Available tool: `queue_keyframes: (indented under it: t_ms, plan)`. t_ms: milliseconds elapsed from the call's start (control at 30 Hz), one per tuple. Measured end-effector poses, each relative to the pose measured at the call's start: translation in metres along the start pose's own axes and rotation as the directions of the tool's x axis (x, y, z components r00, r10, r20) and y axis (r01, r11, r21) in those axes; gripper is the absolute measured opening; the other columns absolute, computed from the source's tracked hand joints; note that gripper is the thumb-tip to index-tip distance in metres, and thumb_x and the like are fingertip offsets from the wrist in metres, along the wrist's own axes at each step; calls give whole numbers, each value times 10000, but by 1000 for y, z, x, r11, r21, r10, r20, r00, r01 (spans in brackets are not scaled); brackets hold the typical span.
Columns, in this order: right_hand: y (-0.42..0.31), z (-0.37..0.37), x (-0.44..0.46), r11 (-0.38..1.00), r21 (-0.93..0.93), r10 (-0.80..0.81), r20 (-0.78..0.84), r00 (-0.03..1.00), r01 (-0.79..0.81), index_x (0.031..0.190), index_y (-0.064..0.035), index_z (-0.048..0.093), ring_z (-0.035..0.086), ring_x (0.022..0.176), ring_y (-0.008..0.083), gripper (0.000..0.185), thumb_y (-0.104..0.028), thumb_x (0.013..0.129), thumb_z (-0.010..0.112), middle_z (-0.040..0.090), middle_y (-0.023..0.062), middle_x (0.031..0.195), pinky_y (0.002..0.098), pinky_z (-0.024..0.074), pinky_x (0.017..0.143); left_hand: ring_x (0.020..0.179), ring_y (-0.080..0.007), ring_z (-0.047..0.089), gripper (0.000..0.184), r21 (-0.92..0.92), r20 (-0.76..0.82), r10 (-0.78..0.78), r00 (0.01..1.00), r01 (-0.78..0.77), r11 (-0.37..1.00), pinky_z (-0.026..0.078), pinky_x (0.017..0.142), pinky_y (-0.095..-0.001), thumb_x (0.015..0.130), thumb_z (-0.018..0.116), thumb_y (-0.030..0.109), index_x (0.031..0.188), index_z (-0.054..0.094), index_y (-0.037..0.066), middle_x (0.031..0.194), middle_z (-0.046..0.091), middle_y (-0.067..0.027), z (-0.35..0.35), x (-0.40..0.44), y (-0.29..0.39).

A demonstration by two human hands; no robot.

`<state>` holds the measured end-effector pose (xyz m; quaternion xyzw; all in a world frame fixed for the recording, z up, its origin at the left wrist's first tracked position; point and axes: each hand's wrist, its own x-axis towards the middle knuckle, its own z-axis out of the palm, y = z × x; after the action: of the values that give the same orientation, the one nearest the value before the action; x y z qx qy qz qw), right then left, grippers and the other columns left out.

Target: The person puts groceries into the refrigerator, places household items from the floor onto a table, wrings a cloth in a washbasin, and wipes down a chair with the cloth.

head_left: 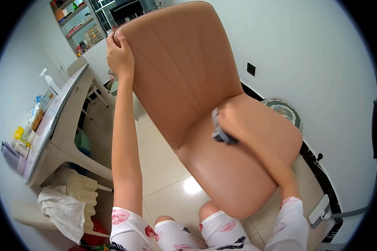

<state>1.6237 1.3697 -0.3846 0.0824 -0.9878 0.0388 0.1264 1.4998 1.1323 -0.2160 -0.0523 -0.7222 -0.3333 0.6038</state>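
A brown leather-look chair [184, 54] with a seamed backrest stands tilted in front of me. My left hand [120, 56] grips the upper left edge of the backrest, its thumb on the front and the fingers going round behind. Over the seat, near where it meets the backrest, my right hand [230, 119] is closed on a grey cloth [224, 137]. Motion blurs this hand and the cloth, parts of which stick out to the left and below the fist. The cloth appears to touch the seat.
Along the left wall runs a table [63, 108] bearing a white pump bottle [52, 85] and several packages. A white cloth [65, 209] drapes over a seat at lower left. Behind the chair, a round green-and-white object [287, 109] rests by the wall; a flat mop head [319, 210] lies at right.
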Motion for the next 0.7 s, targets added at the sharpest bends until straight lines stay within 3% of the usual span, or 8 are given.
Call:
queue_keyframes:
  t_ms: [33,67,133,233,300,500,633,700]
  plan:
    - [39,30,21,993,-87,-92,-145,985,80,727,-21,617,572,631,336,201,-182,740,497,566,216,800,417,461,582,907,-321,556,461,-3,1,-6,1000,6,1000,428,774,-389,853,355,444,1107,485,82,990,583,-153,-1,0,1]
    - [57,33,36,933,297,263,-181,948,-202,763,17,605,569,710,357,237,-187,754,487,545,247,857,425,465,633,910,-318,556,466,-6,0,-13,1000,13,1000,427,778,-386,852,354,447,1104,487,78,991,584,-152,-1,1,2]
    - [102,76,72,895,192,442,-252,861,-403,814,43,607,521,885,348,255,-167,772,469,520,205,920,422,457,706,913,-317,556,471,-8,-9,2,1000,-2,1000,428,778,-384,852,350,448,1106,484,74,991,585,-152,-1,1,2]
    - [117,113,105,843,162,538,-225,812,-514,837,-16,629,545,879,295,222,-161,786,469,550,132,930,416,461,679,915,-316,557,478,-10,-16,16,1000,-17,1000,428,780,-382,851,343,449,1108,478,69,991,586,-152,-1,1,3]
    - [87,109,114,794,-195,543,-202,815,-576,851,-74,643,553,890,232,196,-160,799,474,564,70,937,362,458,649,915,-316,557,479,2,-9,14,1000,-14,1000,428,780,-382,850,340,449,1108,476,69,989,587,-152,-1,1,1]
    - [73,120,116,850,-237,420,-233,877,-470,798,-88,660,570,837,235,186,-148,769,487,582,61,901,407,463,637,897,-316,562,472,33,-21,-12,1000,12,999,430,768,-391,846,327,445,1111,477,84,962,598,-144,-2,1,7]
    - [20,128,112,904,-386,145,-130,981,-184,815,-64,658,570,863,266,211,-163,764,478,589,74,909,459,463,666,882,-319,564,453,63,-43,16,999,-13,998,429,754,-399,842,332,429,1090,486,83,944,600,-141,0,-1,7]
    - [14,129,107,905,-369,158,-174,972,-214,806,-63,660,571,852,279,206,-153,752,482,590,77,896,484,463,656,885,-322,562,442,51,-55,49,997,-46,998,428,762,-398,842,339,419,1084,486,80,951,597,-145,-2,-2,7]
